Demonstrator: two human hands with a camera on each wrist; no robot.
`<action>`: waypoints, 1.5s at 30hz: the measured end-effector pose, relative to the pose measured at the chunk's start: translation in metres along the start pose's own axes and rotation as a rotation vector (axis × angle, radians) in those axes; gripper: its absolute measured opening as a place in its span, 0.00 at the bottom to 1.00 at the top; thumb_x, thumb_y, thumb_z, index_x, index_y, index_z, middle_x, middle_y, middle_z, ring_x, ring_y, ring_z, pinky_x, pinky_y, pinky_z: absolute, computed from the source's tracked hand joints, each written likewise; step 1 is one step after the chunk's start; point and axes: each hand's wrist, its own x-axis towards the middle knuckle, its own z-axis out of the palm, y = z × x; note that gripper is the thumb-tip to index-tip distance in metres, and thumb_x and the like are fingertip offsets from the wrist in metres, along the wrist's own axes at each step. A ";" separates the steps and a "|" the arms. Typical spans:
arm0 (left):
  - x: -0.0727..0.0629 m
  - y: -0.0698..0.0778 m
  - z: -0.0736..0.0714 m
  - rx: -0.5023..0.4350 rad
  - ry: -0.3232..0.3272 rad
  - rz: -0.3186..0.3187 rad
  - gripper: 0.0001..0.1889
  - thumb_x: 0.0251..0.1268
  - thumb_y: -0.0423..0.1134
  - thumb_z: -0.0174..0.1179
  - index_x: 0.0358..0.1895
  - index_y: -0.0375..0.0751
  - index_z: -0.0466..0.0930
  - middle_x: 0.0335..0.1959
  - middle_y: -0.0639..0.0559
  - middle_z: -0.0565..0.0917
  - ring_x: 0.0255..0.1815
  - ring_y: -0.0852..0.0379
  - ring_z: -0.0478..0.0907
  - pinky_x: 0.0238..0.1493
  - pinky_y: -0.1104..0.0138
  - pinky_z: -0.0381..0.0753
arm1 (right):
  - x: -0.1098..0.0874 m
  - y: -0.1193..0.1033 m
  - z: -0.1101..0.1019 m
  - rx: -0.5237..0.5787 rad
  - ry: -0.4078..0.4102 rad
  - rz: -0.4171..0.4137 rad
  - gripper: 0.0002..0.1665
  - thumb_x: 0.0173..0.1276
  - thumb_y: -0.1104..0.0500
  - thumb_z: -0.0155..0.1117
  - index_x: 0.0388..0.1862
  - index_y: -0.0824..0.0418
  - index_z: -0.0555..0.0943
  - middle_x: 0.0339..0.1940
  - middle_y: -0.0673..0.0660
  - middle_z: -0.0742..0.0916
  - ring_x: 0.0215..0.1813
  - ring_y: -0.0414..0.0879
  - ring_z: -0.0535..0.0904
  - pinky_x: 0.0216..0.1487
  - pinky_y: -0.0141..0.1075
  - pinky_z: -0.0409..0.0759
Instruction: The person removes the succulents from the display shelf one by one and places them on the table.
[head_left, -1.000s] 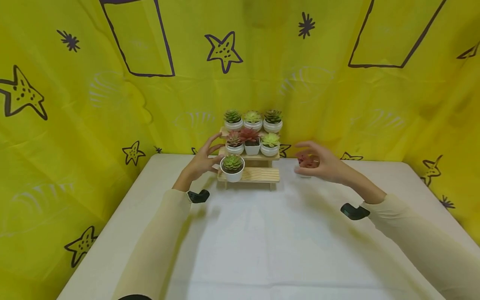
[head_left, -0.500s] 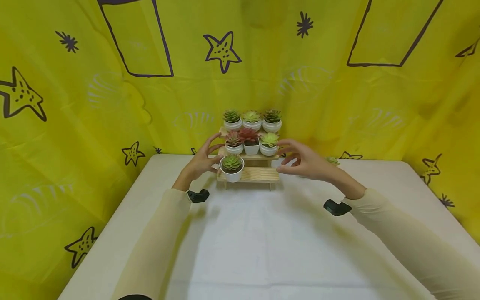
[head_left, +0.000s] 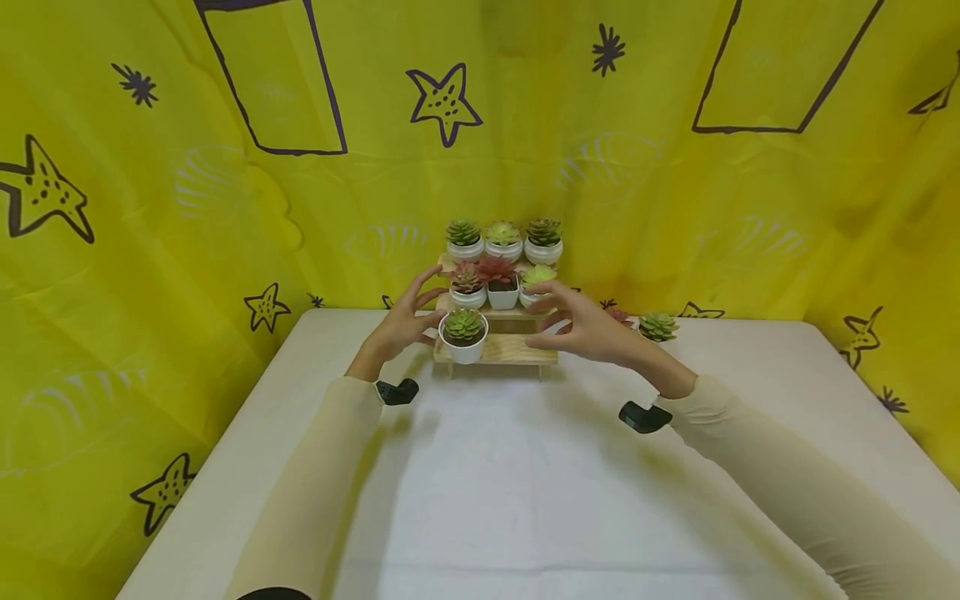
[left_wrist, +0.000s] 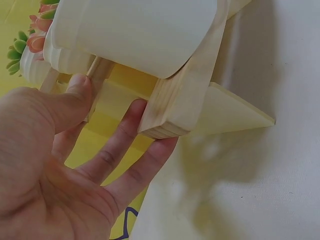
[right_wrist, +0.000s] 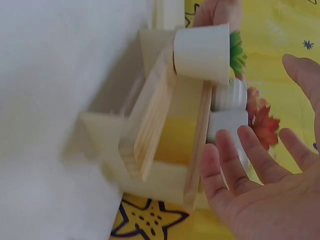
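A stepped wooden plant stand [head_left: 521, 350] stands at the table's far side with small potted succulents on its three shelves. My left hand [head_left: 402, 327] is at its left end. In the left wrist view the fingertips [left_wrist: 167, 145] touch the end of the lowest shelf, and the thumb lies by the shelf above. A green succulent in a white pot [head_left: 464, 337] sits at the left of that lowest shelf. My right hand [head_left: 588, 329] hovers at the stand's right end, fingers spread and holding nothing, partly covering a yellow-green succulent [head_left: 538, 275] on the middle shelf.
Right of the stand, a green succulent [head_left: 657, 326] and a reddish one [head_left: 619, 316] are partly hidden behind my right hand and wrist. A yellow patterned curtain [head_left: 525, 117] hangs behind the white-covered table [head_left: 480, 483].
My right hand has moved left from beside the reddish succulent to the stand's right end, uncovering the green succulent on the right. My left hand has stayed at the stand.
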 end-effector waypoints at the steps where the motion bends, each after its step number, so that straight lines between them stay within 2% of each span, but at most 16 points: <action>1: 0.000 0.000 0.000 0.001 -0.001 0.002 0.41 0.78 0.27 0.54 0.83 0.67 0.49 0.80 0.43 0.61 0.70 0.32 0.70 0.47 0.37 0.82 | 0.002 0.000 0.003 0.006 -0.003 0.007 0.42 0.68 0.60 0.74 0.76 0.61 0.65 0.66 0.67 0.80 0.56 0.59 0.83 0.56 0.55 0.82; 8: 0.002 -0.001 0.000 0.000 0.001 0.002 0.41 0.78 0.28 0.54 0.83 0.67 0.49 0.80 0.43 0.62 0.67 0.31 0.74 0.42 0.43 0.85 | 0.016 -0.001 0.028 0.064 -0.014 0.045 0.44 0.70 0.59 0.73 0.79 0.60 0.62 0.70 0.68 0.77 0.61 0.61 0.80 0.57 0.52 0.82; 15: 0.001 -0.003 0.002 -0.005 0.010 -0.001 0.41 0.78 0.27 0.54 0.83 0.67 0.49 0.79 0.43 0.62 0.66 0.30 0.74 0.42 0.40 0.85 | 0.026 0.000 0.046 0.121 0.036 0.082 0.46 0.67 0.61 0.75 0.78 0.61 0.62 0.70 0.65 0.78 0.62 0.61 0.79 0.61 0.51 0.80; 19: 0.001 -0.004 0.003 -0.006 0.013 -0.002 0.41 0.78 0.27 0.54 0.83 0.67 0.49 0.79 0.43 0.63 0.66 0.30 0.74 0.43 0.39 0.84 | 0.031 0.000 0.053 0.122 0.061 0.078 0.45 0.66 0.62 0.76 0.77 0.65 0.63 0.68 0.65 0.79 0.62 0.62 0.80 0.63 0.51 0.78; 25: 0.001 -0.001 0.002 0.024 0.035 -0.003 0.41 0.78 0.28 0.54 0.83 0.69 0.49 0.79 0.42 0.63 0.67 0.31 0.73 0.42 0.41 0.85 | 0.038 -0.001 0.059 0.137 0.089 0.085 0.44 0.65 0.64 0.76 0.75 0.67 0.64 0.67 0.68 0.78 0.61 0.63 0.81 0.62 0.49 0.80; 29: 0.001 0.001 0.002 0.033 0.030 -0.002 0.41 0.78 0.28 0.54 0.83 0.69 0.49 0.79 0.42 0.63 0.66 0.31 0.74 0.42 0.42 0.85 | 0.042 0.000 0.063 0.136 0.091 0.105 0.44 0.66 0.62 0.76 0.76 0.65 0.65 0.66 0.68 0.79 0.59 0.63 0.82 0.61 0.49 0.80; 34: 0.001 0.002 0.003 0.035 0.027 -0.004 0.41 0.78 0.28 0.54 0.83 0.68 0.49 0.79 0.42 0.63 0.66 0.31 0.74 0.42 0.41 0.85 | 0.045 -0.003 0.069 0.127 0.098 0.110 0.44 0.66 0.60 0.77 0.76 0.65 0.66 0.67 0.67 0.78 0.63 0.62 0.80 0.63 0.49 0.78; 40: 0.000 0.001 0.002 0.034 0.033 -0.014 0.41 0.78 0.28 0.54 0.83 0.69 0.49 0.79 0.42 0.63 0.59 0.30 0.80 0.43 0.41 0.85 | 0.048 0.000 0.077 0.151 0.116 0.146 0.43 0.65 0.60 0.77 0.74 0.65 0.67 0.66 0.67 0.80 0.65 0.61 0.79 0.62 0.49 0.80; 45: 0.000 -0.001 0.000 0.037 0.025 -0.008 0.41 0.79 0.29 0.54 0.83 0.70 0.49 0.79 0.42 0.63 0.53 0.32 0.83 0.42 0.42 0.85 | 0.051 0.002 0.083 0.148 0.143 0.148 0.43 0.64 0.61 0.78 0.73 0.66 0.68 0.63 0.66 0.83 0.62 0.59 0.81 0.61 0.48 0.80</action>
